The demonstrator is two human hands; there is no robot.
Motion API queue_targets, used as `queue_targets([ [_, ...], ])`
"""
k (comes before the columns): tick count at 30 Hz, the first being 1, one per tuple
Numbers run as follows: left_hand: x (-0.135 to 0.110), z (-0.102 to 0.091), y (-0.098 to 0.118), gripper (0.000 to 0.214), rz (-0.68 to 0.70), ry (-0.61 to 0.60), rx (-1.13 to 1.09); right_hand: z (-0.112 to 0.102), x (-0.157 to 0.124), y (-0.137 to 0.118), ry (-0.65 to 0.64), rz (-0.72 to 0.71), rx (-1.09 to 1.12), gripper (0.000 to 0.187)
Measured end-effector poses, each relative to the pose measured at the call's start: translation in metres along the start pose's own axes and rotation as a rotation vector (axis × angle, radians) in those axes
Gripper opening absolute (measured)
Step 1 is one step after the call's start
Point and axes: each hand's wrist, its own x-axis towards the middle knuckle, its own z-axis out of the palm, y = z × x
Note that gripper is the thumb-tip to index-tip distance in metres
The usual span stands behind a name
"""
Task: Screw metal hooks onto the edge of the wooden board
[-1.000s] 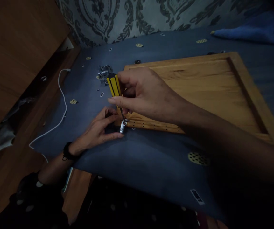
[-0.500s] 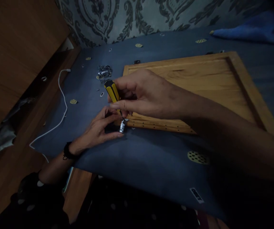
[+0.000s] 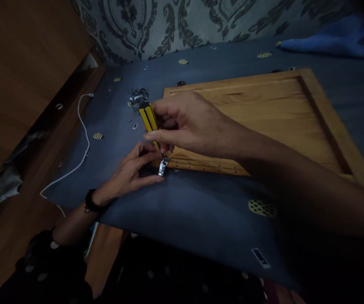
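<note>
Dim light; dark leafy scrollwork on pale wall [image 3: 194,25], blue-grey printed sheet [image 3: 182,219] below; brown wooden cabinet [image 3: 26,55] left.

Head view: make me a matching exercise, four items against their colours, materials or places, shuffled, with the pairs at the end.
1. screwdriver
2. metal fitting
3. panel
4. cable

A. white, curving over the blue-grey sheet
B. wooden, with dark holes along its near edge
C. silvery, beside the thumb of the left hand
D. yellow and black, held in the right hand

Pairs: 1-D, 2-C, 3-B, 4-A
</note>
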Motion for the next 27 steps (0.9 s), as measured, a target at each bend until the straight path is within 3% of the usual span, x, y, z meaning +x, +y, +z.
queue_targets([
  [3,0.0,0.0,0.0,0.052,0.016,0.01,-0.007,-0.003,0.0,-0.004,-0.044,-0.034,-0.024,0.012],
  [8,0.0,0.0,0.001,0.053,0.033,0.016,-0.018,-0.012,-0.001,-0.02,0.132,-0.139,-0.043,0.018],
  [18,0.0,0.0,0.002,0.051,0.031,0.011,-0.003,-0.007,-0.003,-0.013,-0.038,-0.045,-0.038,0.016],
  [27,0.0,0.0,0.002,0.05,0.056,0.017,0.011,-0.006,-0.005,-0.008,-0.06,-0.047,-0.057,0.018],
])
